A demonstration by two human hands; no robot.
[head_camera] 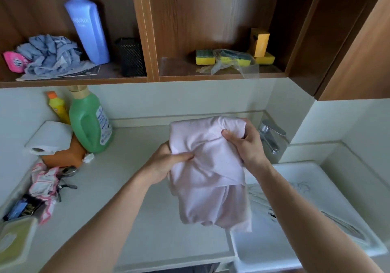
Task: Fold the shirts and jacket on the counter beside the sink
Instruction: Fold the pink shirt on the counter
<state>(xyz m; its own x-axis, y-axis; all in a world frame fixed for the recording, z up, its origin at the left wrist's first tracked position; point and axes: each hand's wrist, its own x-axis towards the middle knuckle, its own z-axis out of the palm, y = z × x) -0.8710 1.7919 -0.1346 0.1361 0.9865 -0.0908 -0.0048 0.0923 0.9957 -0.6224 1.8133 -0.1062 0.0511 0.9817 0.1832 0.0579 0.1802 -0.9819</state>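
Observation:
A pale pink shirt (211, 173) hangs bunched in the air above the white counter (130, 188), close to the sink's left edge. My left hand (166, 163) grips its left side, thumb pressed into the cloth. My right hand (247, 144) grips the upper right corner, fingers curled round the fabric. The shirt's lower part droops in loose folds toward the counter. A white garment with dark print (266, 201) lies in the sink, partly hidden behind the shirt and my right forearm.
The sink (337, 199) and a chrome tap (271, 135) are at the right. A green bottle (89, 123), a yellow bottle (58, 107), a paper roll (48, 137) and a pink-white cloth (46, 186) crowd the counter's left. Shelves above hold a blue bottle (86, 25) and sponges (234, 56).

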